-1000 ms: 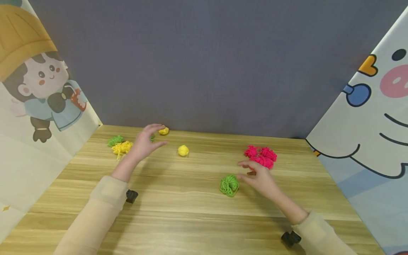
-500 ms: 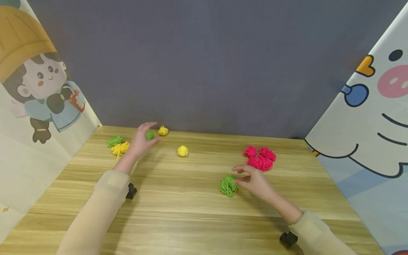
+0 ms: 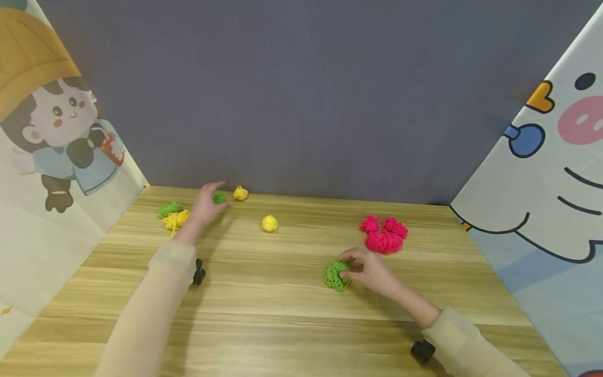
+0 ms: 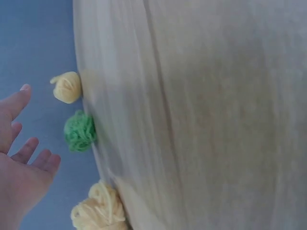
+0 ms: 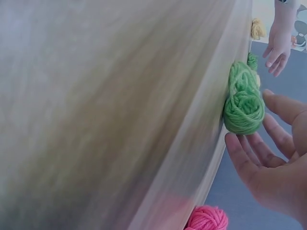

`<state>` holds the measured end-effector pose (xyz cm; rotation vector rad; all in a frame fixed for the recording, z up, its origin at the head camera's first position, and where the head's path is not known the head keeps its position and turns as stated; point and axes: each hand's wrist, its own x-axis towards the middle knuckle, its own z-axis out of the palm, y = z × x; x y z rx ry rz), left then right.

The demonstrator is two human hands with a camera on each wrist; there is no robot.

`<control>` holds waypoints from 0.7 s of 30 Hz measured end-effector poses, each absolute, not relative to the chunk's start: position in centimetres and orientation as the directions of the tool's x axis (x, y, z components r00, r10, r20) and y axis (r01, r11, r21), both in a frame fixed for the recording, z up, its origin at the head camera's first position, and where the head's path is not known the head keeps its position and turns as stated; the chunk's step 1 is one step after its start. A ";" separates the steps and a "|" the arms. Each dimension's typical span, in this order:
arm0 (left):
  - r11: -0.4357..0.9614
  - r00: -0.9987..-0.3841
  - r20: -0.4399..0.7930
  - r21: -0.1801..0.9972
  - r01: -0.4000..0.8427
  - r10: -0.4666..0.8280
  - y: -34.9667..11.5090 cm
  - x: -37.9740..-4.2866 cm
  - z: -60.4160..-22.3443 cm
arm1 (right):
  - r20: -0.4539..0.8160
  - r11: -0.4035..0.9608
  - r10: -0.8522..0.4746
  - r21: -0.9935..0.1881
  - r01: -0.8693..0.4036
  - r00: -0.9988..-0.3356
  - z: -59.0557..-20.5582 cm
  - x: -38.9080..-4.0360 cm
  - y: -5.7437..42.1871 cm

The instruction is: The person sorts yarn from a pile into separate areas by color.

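My right hand [image 3: 369, 269] reaches over a loose green yarn ball [image 3: 335, 278], thumb and fingers spread at its side. In the right wrist view, this yarn ball [image 5: 244, 105] sits close to the fingertips, and no firm grip shows. At the back left, my left hand [image 3: 205, 206] hovers by a small green yarn ball [image 3: 219, 198], fingers apart and holding nothing. The left wrist view shows the small green ball [image 4: 80, 131] a little away from the fingers. A small yellow yarn ball [image 3: 241, 193] lies just beyond it.
Another yellow yarn ball [image 3: 269, 223] lies near the middle. Yellow yarn [image 3: 176, 220] and green yarn [image 3: 168, 209] lie together at the left. Several pink yarn balls [image 3: 383, 242] cluster behind the right hand. A grey panel [image 3: 301, 104] rises along the table's back edge.
My right hand has moved left and down from beside the pink yarn to the loose green ball. My left hand has shifted slightly left and lowered toward the small green ball.
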<state>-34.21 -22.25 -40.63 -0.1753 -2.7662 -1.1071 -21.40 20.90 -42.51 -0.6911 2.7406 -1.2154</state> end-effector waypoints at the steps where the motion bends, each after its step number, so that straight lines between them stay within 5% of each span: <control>1: 0.724 -0.983 0.179 0.671 0.160 0.051 -22.4 -34.4 -40.8 | 0.118 0.584 -0.431 -0.719 -0.377 -0.894 -42.5 -21.4 20.9; 21: 0.738 -0.999 0.045 0.673 0.051 0.028 -23.8 -35.7 -42.0 | 0.104 0.592 -0.498 -0.685 -0.425 -0.861 -42.9 -22.3 21.1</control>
